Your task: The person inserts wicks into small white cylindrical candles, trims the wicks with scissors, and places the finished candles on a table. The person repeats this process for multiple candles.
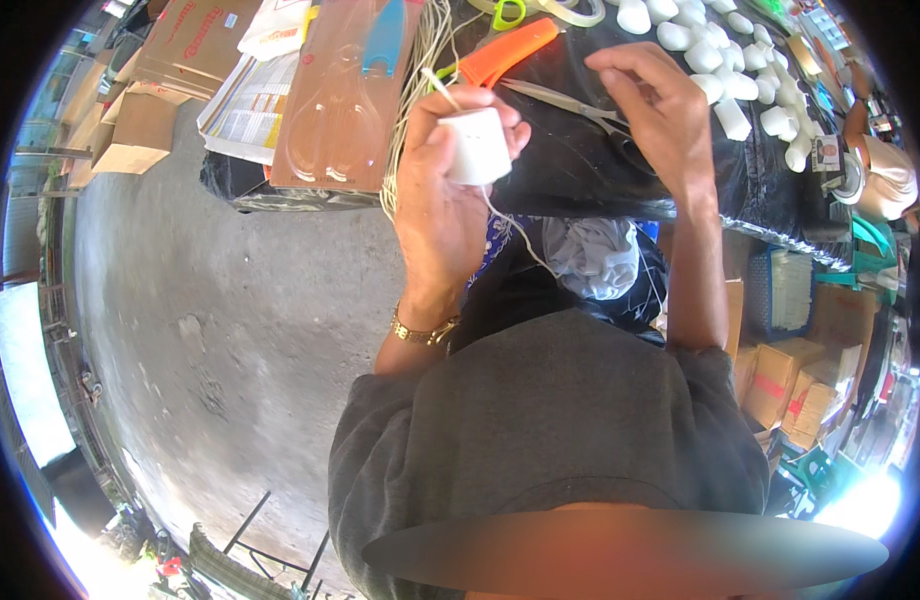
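Note:
My left hand (435, 190) is raised over the table's near edge, its fingers wrapped round a small white block (478, 147) with rounded sides. A pale cord (515, 228) hangs from the block's underside toward my lap, and a thin pale stick or cord end pokes out above the fingers. My right hand (665, 115) hovers to the right of the block, fingers loosely bent and apart, with nothing visible in it. Scissors (570, 100) with slim metal blades lie on the black table covering between my hands. Behind the block is an orange plastic object (510, 52).
Many white pieces (715, 55) are heaped at the table's far right. To the left lie a bundle of pale cords (427, 45), a brown glossy board (330, 95) and papers (242, 110). Cardboard boxes (780, 380) and a blue crate (783, 290) stand at my right.

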